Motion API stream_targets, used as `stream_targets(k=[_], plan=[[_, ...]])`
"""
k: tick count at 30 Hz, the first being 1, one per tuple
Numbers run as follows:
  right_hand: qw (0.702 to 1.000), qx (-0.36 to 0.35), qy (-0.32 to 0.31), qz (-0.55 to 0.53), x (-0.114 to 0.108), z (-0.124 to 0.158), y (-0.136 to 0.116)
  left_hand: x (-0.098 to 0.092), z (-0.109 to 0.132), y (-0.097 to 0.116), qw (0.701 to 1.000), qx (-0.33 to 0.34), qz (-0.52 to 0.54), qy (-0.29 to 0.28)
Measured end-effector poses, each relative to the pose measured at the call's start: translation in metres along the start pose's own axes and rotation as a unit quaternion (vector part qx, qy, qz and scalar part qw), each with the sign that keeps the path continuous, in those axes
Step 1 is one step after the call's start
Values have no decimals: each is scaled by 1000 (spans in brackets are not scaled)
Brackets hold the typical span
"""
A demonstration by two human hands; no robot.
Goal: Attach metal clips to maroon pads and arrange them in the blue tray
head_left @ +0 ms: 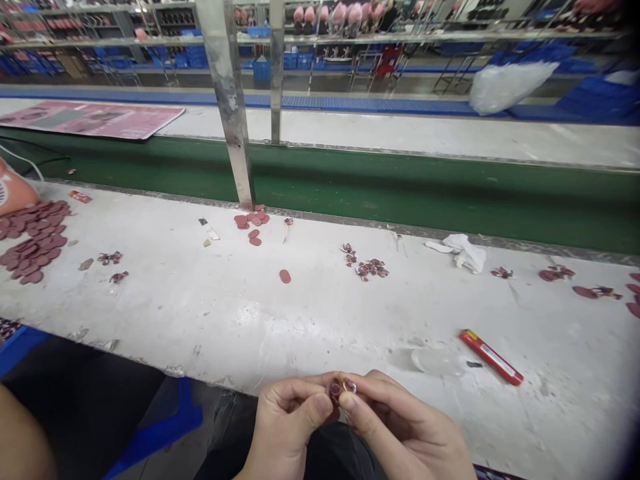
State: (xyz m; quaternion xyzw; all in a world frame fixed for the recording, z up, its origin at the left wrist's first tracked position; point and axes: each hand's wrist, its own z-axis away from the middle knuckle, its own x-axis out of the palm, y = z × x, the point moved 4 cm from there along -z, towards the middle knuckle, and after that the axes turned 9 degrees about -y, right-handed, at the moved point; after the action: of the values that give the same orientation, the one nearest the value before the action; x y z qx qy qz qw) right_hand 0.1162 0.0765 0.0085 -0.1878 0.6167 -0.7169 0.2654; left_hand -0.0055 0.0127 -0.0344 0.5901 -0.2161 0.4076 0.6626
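My left hand [287, 420] and my right hand [395, 427] meet just off the front edge of the white work table [200, 320]. Between their fingertips they pinch a small rolled maroon piece [336, 392] with a pale, shiny bit at its top. Fingers hide much of it. Flat oval maroon pieces [285, 276] and small clusters of curled maroon bits [369, 269] lie scattered along the table, all out of reach of my fingers. A large heap of maroon discs [33, 240] lies at the far left.
A red box cutter [491, 357] lies right of my hands. A crumpled white cloth [464, 253] sits on the table. A green conveyor belt [350, 187] runs behind it, crossed by a steel post [230, 100]. Blue crates and shelves stand beyond.
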Motion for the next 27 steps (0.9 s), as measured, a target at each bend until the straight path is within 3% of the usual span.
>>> stream_targets(k=[4,10,17,27], plan=[[1000,-7,10,-21,3,-1,-3,0,3,2,1000,2,-11,-2],[997,-19,10,-69,9,5,1,-5,11,3,998,9,-48,43],[995,-62,17,-78,13,12,3,-2,15,-3,999,9,-43,25],[994,-72,31,-82,11,17,-1,-1,18,-6,999,16,-41,3]])
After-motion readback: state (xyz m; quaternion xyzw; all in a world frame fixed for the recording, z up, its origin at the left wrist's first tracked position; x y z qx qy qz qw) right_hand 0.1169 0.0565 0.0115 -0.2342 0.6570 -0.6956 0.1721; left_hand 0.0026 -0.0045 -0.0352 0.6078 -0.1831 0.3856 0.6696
